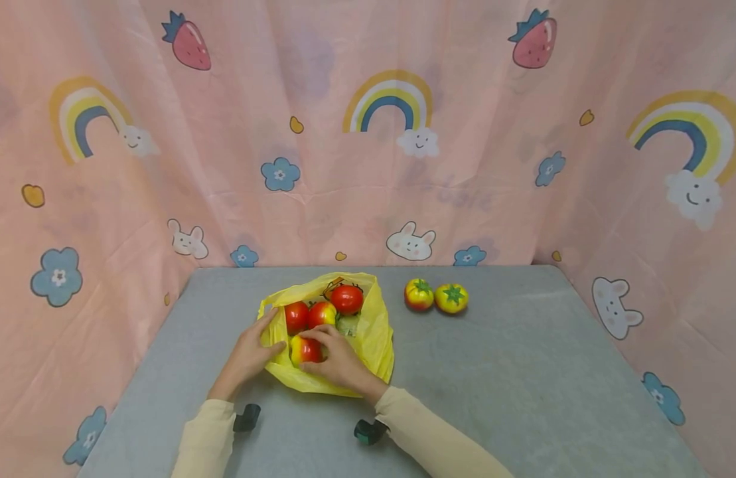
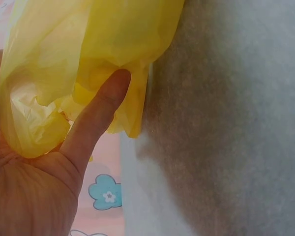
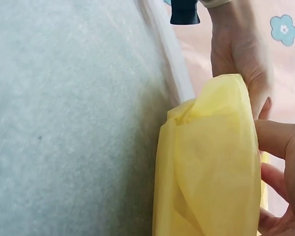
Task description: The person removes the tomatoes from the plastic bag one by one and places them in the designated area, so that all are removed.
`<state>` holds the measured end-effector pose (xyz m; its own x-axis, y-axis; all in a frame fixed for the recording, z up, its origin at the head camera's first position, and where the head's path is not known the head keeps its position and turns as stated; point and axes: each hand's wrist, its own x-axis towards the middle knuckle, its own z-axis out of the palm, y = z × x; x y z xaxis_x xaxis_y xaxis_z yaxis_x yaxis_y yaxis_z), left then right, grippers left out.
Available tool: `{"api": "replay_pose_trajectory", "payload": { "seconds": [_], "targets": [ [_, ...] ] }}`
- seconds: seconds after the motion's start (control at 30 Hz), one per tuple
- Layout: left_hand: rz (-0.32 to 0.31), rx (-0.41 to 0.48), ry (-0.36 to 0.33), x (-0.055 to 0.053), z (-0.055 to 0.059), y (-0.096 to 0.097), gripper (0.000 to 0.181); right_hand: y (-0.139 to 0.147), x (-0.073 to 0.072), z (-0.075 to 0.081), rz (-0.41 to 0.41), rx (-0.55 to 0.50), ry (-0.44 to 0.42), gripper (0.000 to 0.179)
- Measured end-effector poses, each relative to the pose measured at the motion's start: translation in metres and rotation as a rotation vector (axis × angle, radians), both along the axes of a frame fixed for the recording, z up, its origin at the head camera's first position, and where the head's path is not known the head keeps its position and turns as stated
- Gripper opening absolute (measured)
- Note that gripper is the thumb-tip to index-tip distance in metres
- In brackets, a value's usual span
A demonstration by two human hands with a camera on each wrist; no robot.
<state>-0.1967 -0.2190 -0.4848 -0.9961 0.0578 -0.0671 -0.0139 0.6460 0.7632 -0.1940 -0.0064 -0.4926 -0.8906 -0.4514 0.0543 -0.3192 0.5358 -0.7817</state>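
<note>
Two hands work at a thin, crinkled yellow plastic bag [image 1: 376,335] that lies open just below the middle of the head view, on a grey, felt-like table [image 1: 523,372]. The left hand [image 1: 251,352] pinches the bag's left rim, thumb inside and fingers curled around the film; the left wrist view shows the bunched plastic against that palm. The right hand [image 1: 338,358] curls its fingers over a round, glossy red-and-yellow fruit [image 1: 303,350] at the near end of the bag's mouth. Three more smooth red fruits [image 1: 346,299] sit deeper inside, towards the top of the bag. To the right of the bag, well apart from it, two yellowish fruits with green star-shaped caps [image 1: 436,297] stand touching each other. A soft pink cloth backdrop [image 1: 368,166] printed with rainbows fills the upper frame.
</note>
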Motion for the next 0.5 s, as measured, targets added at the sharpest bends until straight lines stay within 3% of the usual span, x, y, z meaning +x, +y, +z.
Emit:
{"api": "replay_pose_trajectory", "payload": {
  "seconds": [0.27, 0.5],
  "targets": [
    [-0.001, 0.001, 0.011, 0.0003, -0.0006, 0.0001, 0.075, 0.0015, 0.0013, -0.0019, -0.052, -0.027, -0.03, 0.052],
    [-0.005, 0.005, 0.012, 0.0008, -0.0009, 0.0005, 0.075, 0.0027, 0.0024, -0.0018, -0.05, -0.019, -0.019, 0.059]
  ]
}}
